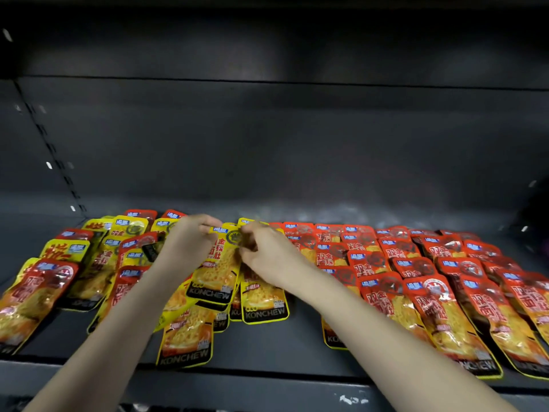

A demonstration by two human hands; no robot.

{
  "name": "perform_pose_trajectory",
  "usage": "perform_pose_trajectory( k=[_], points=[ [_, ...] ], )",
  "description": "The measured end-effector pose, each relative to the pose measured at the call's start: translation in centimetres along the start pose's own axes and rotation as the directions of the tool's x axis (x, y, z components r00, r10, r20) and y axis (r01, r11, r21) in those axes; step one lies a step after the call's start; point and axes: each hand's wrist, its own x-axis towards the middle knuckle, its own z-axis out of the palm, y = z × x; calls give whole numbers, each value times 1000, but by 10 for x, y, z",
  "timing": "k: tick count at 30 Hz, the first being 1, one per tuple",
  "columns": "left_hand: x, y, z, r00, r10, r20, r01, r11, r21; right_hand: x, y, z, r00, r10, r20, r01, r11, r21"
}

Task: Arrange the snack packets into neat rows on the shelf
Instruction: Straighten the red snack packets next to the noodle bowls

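Dark metal shelf (267, 346) bears red foil packets (416, 263) (overlapping rows) toward its right edge. Left hand (190, 245) and right hand (267, 254) pinch one yellow foil packet (217, 269).

Both bare forearms are reaching forward and converging toward the middle, the left forearm (118, 322) angling in from the lower left and the right forearm (386, 328) from the lower right. The left hand (190, 242) and right hand (267, 254) are hovering close together, knuckles up, fingers curling, each pinching the top edge of one yellow snack packet (221, 269) between thumb and fingertips.
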Motion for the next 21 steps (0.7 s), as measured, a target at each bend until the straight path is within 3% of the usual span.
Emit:
perform_pose_trajectory(
  k=[4, 9, 15, 18, 21],
  points=[
    [-8, -1, 2, 997, -76, 22, 76, 997, 1, -2, -2, 8, 999, -36, -28, 34, 997, -68],
    [-11, 4, 3, 999, -42, 8, 42, 999, -13, -3, 1, 4, 999, -28, -47, 27, 999, -24],
    [-15, 10, 13, 1000, -25, 1, 24, 983, 180, -10, 4, -7, 997, -46, -60, 42, 997, -63],
    [-22, 22, 15, 997, 55, -47, -38, 950, 310, -11, 11, -28, 995, 38, -96, -42, 999, -33],
    [-35, 41, 23, 984, 171, 49, -177, 921, 347, -10, 24, -50, 981, 132, -146, -132, 991, 9]
  ],
)
